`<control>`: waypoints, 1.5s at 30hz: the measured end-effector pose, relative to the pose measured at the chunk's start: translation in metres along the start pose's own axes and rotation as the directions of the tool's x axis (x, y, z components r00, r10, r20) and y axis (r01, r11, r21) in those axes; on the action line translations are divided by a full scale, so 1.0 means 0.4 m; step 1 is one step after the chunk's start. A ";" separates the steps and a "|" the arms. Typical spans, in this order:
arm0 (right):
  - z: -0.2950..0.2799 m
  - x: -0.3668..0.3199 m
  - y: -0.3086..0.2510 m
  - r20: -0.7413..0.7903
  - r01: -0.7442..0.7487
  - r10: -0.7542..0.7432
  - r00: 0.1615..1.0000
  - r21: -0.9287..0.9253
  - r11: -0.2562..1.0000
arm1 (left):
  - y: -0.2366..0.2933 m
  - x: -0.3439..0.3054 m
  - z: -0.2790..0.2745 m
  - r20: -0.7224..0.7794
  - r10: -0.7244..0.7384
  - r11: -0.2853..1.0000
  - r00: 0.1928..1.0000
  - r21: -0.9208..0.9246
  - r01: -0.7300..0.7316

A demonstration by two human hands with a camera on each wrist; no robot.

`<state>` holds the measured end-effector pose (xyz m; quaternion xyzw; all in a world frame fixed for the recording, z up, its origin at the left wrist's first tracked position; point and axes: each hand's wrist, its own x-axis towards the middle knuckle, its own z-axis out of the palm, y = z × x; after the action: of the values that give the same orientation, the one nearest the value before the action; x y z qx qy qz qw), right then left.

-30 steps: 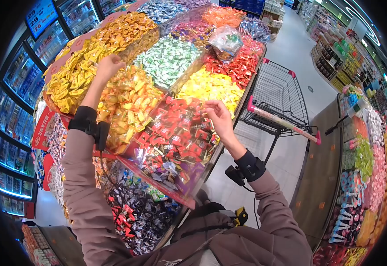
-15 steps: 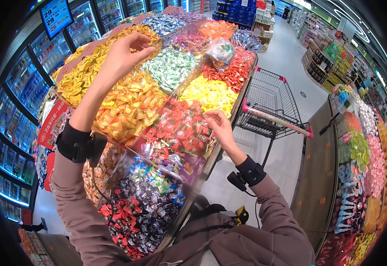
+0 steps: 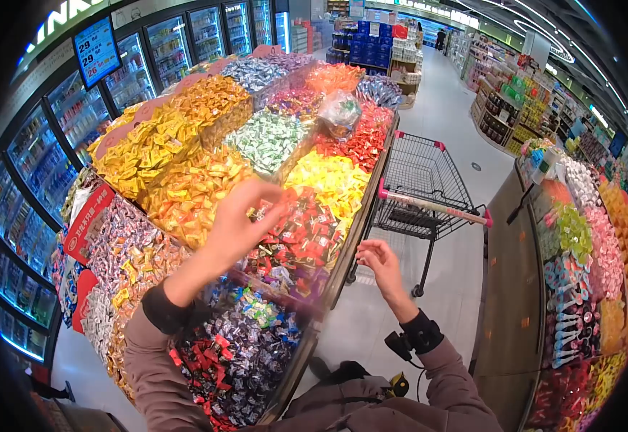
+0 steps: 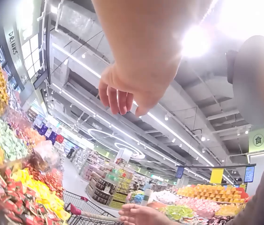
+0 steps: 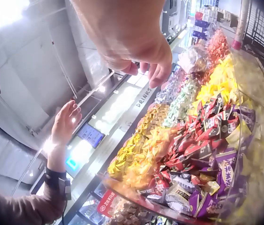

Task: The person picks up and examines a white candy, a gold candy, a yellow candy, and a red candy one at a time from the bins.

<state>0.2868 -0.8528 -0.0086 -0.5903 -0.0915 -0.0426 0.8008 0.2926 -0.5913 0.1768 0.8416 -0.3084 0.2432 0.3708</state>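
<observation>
In the head view my left hand (image 3: 245, 219), blurred, hangs over the red-and-black wrapped candies (image 3: 306, 234), with its fingers loosely bent. The left wrist view shows those fingers (image 4: 115, 98) hanging down with nothing in them. My right hand (image 3: 382, 263) is held past the display's right edge, over the aisle floor, its fingers slightly curled and holding nothing. Orange-yellow wrapped candies (image 3: 184, 194) lie left of my left hand, and bright yellow ones (image 3: 328, 180) lie beyond it. Purple packets (image 5: 225, 173) sit beside the red ones in the right wrist view.
A shopping cart (image 3: 425, 180) with a pink-ended handle stands right of the candy display. On the far candies lies a clear plastic bag (image 3: 339, 114). Dark-wrapped candies (image 3: 256, 353) fill the near bin. Another display (image 3: 501, 288) borders the aisle at right; lit fridges (image 3: 130, 68) line the left.
My left hand has risen from the yellow candies, then swung right and nearer, over the red-and-black ones. My right hand has shifted right, off the display. The head view has tilted up.
</observation>
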 end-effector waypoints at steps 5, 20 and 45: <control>0.005 -0.116 -0.009 0.022 -0.043 0.043 0.999 0.015 0.999 | 0.046 -0.132 0.015 -0.002 -0.055 0.998 0.998 0.014 0.055; -0.014 -0.559 0.036 0.076 -0.181 0.187 0.979 -0.082 0.980 | 0.097 -0.583 0.052 0.014 -0.261 0.948 0.965 0.192 0.254; 0.253 -0.809 0.043 0.142 -0.177 0.175 0.974 0.000 0.984 | 0.203 -0.871 -0.123 -0.039 -0.418 0.898 0.908 0.135 0.419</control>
<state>-0.0368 -0.7641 -0.0596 -0.5924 -0.0956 0.0710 0.7968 -0.0139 -0.4787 0.0227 0.9111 -0.1008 0.1824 0.3555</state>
